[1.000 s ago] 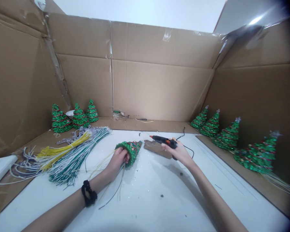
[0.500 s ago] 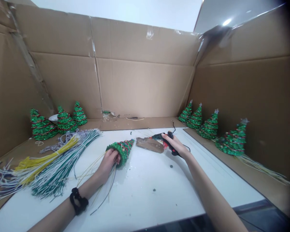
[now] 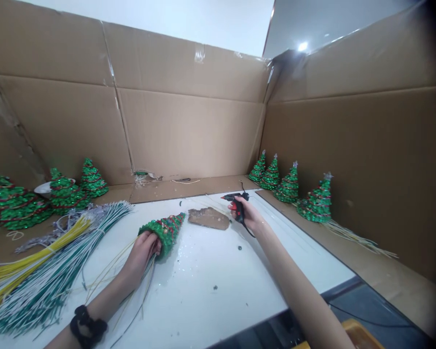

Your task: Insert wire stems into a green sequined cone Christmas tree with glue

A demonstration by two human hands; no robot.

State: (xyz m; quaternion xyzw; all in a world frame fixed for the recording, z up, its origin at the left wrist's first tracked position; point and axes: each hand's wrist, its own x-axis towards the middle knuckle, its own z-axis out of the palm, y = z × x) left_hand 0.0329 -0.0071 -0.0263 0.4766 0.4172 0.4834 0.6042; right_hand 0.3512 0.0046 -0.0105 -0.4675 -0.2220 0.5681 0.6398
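My left hand (image 3: 144,249) is closed at the base of a small green tinsel Christmas tree (image 3: 166,233), its fingers partly hidden inside the rim. The tree lies tilted on its side, tip to the right, with red garland round it. Thin pale wires trail from its base beneath my wrist. My right hand (image 3: 250,214) is wrapped round the handle of a black and red glue gun (image 3: 239,206), held upright with its nozzle towards the left. Between the tree tip and the gun lies a piece of brown cardboard (image 3: 209,218) on the white tabletop (image 3: 203,310).
Bundles of yellow wires (image 3: 54,249) and green and white wires (image 3: 65,271) lie at the left. Several finished-looking trees (image 3: 314,199) line the right side; three trees (image 3: 20,203) stand at the left, near a white dish (image 3: 43,187). Cardboard walls (image 3: 189,131) enclose the table.
My right hand has turned the glue gun from lying low over the cardboard's right end to upright. The view has swung right, so things appear further left. The left hand keeps its hold.
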